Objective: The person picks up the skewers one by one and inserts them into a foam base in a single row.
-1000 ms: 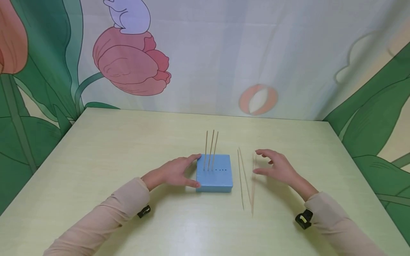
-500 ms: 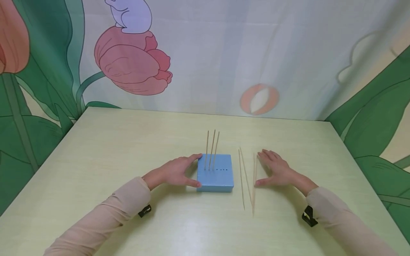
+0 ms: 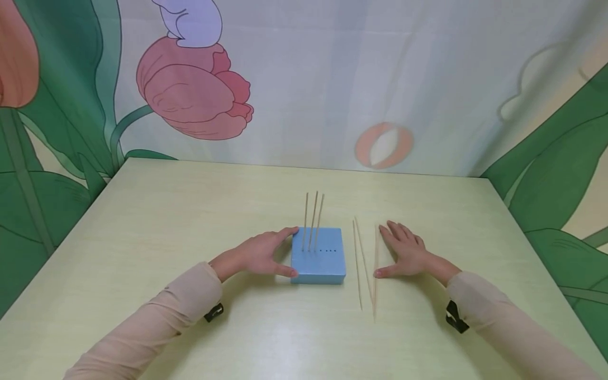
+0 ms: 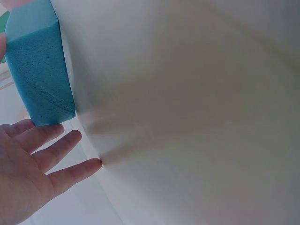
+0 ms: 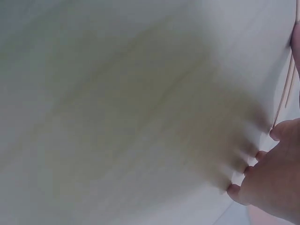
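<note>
A blue foam block [image 3: 328,266] sits on the table with a row of small holes across its top. Three thin bamboo skewers [image 3: 312,221] stand in it, leaning slightly. My left hand [image 3: 258,256] holds the block by its left side, thumb at the near corner and index finger at the far one; its other fingers [image 4: 75,176] are spread. To the right of the block, several loose skewers [image 3: 358,269] lie on the table. My right hand [image 3: 406,250] rests with fingers spread, thumb and index fingertip touching the rightmost skewer [image 3: 376,295].
The pale wooden table [image 3: 190,206] ends at a printed curtain [image 3: 304,95] along its back edge. Dark wrist devices sit under both sleeves, the left device [image 3: 214,312] and the right device [image 3: 457,316].
My right hand has come down to the table and its fingers have spread out, the thumb sliding nearer along the skewer. The left hand and block stay in place.
</note>
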A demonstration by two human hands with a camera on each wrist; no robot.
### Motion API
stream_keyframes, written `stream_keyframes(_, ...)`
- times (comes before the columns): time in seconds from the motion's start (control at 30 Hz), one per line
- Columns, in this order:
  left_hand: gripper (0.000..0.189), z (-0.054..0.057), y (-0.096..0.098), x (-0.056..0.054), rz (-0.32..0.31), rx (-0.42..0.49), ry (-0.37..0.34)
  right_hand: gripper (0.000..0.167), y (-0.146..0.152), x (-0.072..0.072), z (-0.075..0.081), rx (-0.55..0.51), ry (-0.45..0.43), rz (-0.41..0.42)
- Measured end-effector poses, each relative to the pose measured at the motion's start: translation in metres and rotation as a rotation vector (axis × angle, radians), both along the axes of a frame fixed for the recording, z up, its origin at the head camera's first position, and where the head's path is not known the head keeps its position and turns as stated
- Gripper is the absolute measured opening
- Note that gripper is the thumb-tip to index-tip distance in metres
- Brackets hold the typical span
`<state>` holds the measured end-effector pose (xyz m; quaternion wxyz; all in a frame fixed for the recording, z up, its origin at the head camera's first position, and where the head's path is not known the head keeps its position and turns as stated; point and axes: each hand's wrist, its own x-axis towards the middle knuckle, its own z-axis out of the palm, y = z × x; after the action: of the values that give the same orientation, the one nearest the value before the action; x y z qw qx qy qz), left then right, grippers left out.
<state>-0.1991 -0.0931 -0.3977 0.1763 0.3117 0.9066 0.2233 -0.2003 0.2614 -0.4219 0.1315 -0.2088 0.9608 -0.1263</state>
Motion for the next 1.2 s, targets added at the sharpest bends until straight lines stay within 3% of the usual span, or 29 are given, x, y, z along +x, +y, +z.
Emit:
stream_keyframes(0.27, 0.097, 0.001, -0.001, 0.001, -0.004, 0.01, -0.003, 0.108, -0.002, -0.002, 0.0, -0.021, 0.008, -0.019)
stream_keyframes(0.53, 0.097, -0.001, -0.002, 0.0, -0.006, 0.011, 0.001, 0.113, -0.004, -0.006, -0.004, -0.114, -0.006, -0.072)
stream_keyframes(0.83, 0.097, -0.001, -0.001, 0.001, -0.007, 0.02, 0.003, 0.118, -0.006, -0.001, 0.004, -0.255, 0.027, -0.125)
stream_keyframes(1.0, 0.097, 0.0, -0.001, 0.001, -0.008, 0.018, 0.001, 0.115, -0.005, 0.002, 0.008, -0.465, -0.058, -0.178)
stream_keyframes(1.2, 0.097, 0.001, 0.0, 0.001, -0.003, 0.008, -0.001, 0.108, -0.001, 0.002, 0.01, -0.877, -0.352, -0.234)
